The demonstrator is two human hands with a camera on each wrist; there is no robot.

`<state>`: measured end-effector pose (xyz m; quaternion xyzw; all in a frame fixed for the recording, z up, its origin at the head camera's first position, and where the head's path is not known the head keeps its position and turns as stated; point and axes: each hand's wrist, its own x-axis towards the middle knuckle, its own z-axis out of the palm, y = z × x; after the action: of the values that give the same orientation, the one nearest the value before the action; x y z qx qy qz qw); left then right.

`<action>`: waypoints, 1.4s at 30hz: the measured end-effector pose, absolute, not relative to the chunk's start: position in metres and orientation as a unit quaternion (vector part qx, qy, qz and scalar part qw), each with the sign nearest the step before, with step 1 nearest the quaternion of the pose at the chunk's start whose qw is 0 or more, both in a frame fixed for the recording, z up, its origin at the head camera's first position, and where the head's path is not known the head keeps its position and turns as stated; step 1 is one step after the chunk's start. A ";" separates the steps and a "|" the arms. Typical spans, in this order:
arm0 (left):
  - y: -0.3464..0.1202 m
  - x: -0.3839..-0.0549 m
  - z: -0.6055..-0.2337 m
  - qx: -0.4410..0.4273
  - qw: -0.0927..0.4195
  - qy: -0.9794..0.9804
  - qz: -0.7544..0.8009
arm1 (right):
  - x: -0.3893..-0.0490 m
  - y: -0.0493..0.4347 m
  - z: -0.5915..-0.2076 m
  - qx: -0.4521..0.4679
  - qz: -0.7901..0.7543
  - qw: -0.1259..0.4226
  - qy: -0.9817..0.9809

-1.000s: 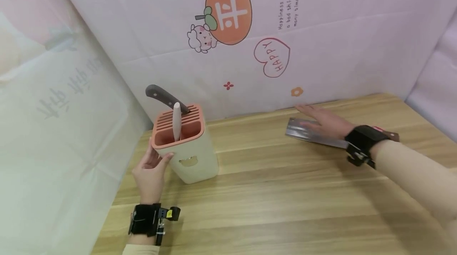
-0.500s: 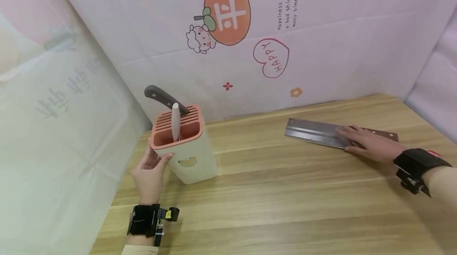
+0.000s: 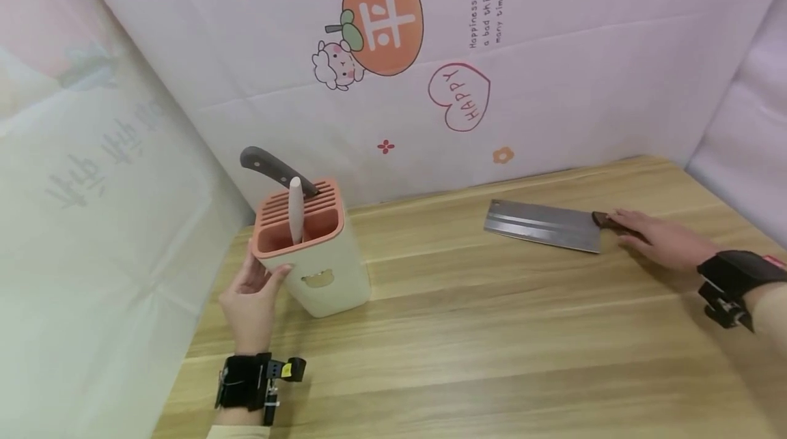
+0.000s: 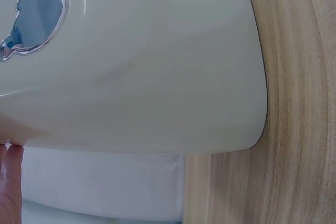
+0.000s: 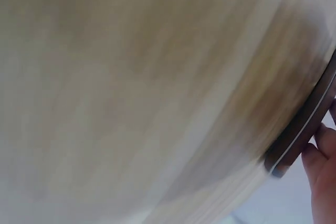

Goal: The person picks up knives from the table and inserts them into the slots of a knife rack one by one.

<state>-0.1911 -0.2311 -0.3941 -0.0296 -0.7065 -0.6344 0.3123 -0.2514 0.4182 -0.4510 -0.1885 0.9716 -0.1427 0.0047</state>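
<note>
A cream knife holder (image 3: 338,282) with a slotted orange top stands at the left in the head view. My left hand (image 3: 247,309) grips its upper left corner, thumb on the front and fingers along the left side. A dark-handled knife (image 3: 270,164) sits in the slots, and a pale handle (image 3: 296,210) rises from the front compartment. Flat on the table at the right lies a cleaver (image 3: 541,225), its blade pointing left. My right hand (image 3: 667,242) holds its brown handle; the right wrist view shows fingertips (image 5: 314,161) against that handle (image 5: 299,129).
The wood-grain table (image 3: 430,357) extends between the two hands. A printed white cloth (image 3: 553,84) hangs behind it, and another cloth (image 3: 123,255) closes off the left side, near the knife holder.
My right hand has drawn back to the right, from over the cleaver's blade to its handle. The cleaver stays on the table. My left hand keeps its grip on the knife holder.
</note>
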 end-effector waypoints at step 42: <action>-0.228 -0.187 -0.390 -0.015 0.305 -0.718 -0.626 | -0.236 0.382 -0.344 -0.056 -0.261 -0.195 0.944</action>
<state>-0.1872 -0.2284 -0.3904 -0.0147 -0.7178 -0.6256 0.3051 -0.2359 0.3817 -0.3436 -0.0558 0.9438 -0.2608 -0.1951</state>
